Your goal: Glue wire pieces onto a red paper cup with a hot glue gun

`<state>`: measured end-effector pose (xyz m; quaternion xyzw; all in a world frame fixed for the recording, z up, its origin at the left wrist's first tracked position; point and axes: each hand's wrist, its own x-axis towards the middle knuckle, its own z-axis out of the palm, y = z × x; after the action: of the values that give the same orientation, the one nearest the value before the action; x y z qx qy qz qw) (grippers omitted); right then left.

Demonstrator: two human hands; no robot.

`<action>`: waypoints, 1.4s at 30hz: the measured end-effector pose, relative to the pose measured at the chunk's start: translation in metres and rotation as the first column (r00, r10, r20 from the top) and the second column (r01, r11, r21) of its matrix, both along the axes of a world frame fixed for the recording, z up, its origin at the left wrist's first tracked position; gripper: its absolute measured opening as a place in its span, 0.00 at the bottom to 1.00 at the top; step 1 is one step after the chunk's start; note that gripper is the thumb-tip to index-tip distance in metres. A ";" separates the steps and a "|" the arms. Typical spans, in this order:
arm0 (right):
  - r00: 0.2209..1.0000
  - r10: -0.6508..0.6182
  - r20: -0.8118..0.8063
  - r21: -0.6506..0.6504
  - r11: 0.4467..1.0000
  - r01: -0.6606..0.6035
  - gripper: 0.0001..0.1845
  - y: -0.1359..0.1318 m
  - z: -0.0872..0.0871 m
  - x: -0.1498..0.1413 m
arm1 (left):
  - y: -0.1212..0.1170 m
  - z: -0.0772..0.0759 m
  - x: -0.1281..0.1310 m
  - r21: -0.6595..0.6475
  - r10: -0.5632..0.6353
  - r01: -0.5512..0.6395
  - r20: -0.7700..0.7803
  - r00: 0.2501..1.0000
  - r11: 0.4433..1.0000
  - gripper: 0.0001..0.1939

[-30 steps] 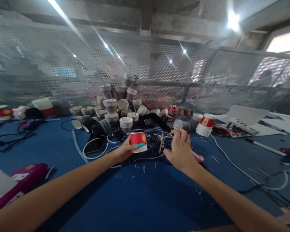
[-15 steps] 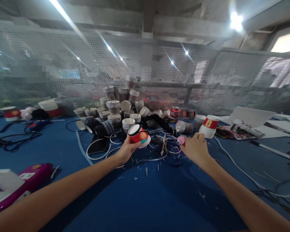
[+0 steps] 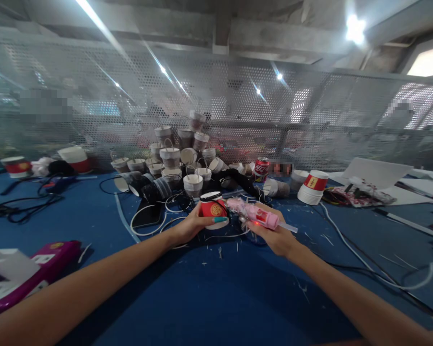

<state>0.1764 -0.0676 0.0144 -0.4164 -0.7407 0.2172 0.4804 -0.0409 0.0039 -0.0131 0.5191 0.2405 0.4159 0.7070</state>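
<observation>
A red paper cup with a gold emblem and a black band at its rim is gripped in my left hand, thumb across its side. My right hand is closed around a pink hot glue gun. A translucent glue stick pokes out of its back end, and a small red light glows on it. The gun's front points left, close against the cup's right side; whether it touches I cannot tell. Behind the cup stand several finished-looking small buckets with looped handles, piled up.
Upside-down stacked paper cups stand at right, near a red soda can. White cords and a dark phone lie left of centre. A purple power strip sits at the left front. A perforated metal screen rises behind the blue table.
My right hand has lifted the pink glue gun from among the cords and brought it left to the cup. My left hand has shifted slightly right with the cup, which is now more upright.
</observation>
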 end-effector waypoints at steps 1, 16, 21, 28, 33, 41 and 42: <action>1.000 0.009 0.003 -0.002 1.000 -0.009 0.08 0.000 -0.001 0.000 | 0.000 0.001 0.000 0.003 -0.006 0.006 0.007 1.000 1.000 0.26; 1.000 0.017 -0.002 0.006 1.000 -0.017 0.08 0.002 -0.004 0.001 | -0.002 0.001 0.003 -0.012 0.016 -0.016 -0.041 0.999 1.000 0.29; 0.999 0.037 0.012 -0.015 0.999 -0.037 0.07 -0.001 -0.001 -0.002 | -0.003 0.001 0.003 0.009 0.035 -0.035 -0.050 0.998 0.999 0.28; 0.997 0.072 -0.013 -0.061 0.995 -0.073 0.09 -0.005 0.003 -0.005 | -0.004 0.001 0.004 0.019 0.062 -0.061 -0.101 0.993 0.998 0.29; 0.998 0.068 -0.011 -0.081 0.994 -0.069 0.10 -0.005 0.001 -0.006 | -0.005 0.002 0.005 0.014 0.081 -0.080 -0.112 0.990 0.997 0.28; 0.999 -0.004 -0.044 -0.042 0.999 0.002 0.08 -0.001 0.000 -0.004 | -0.007 0.006 0.005 -0.017 0.077 -0.078 -0.062 0.995 0.997 0.27; 0.999 -0.010 -0.048 -0.045 0.999 0.008 0.07 0.000 0.000 -0.004 | -0.007 0.005 0.005 -0.018 0.078 -0.080 -0.069 0.995 0.997 0.27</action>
<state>0.1729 -0.0679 0.0140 -0.4249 -0.7221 0.2415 0.4896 -0.0359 -0.0026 -0.0076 0.5156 0.2890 0.4232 0.6867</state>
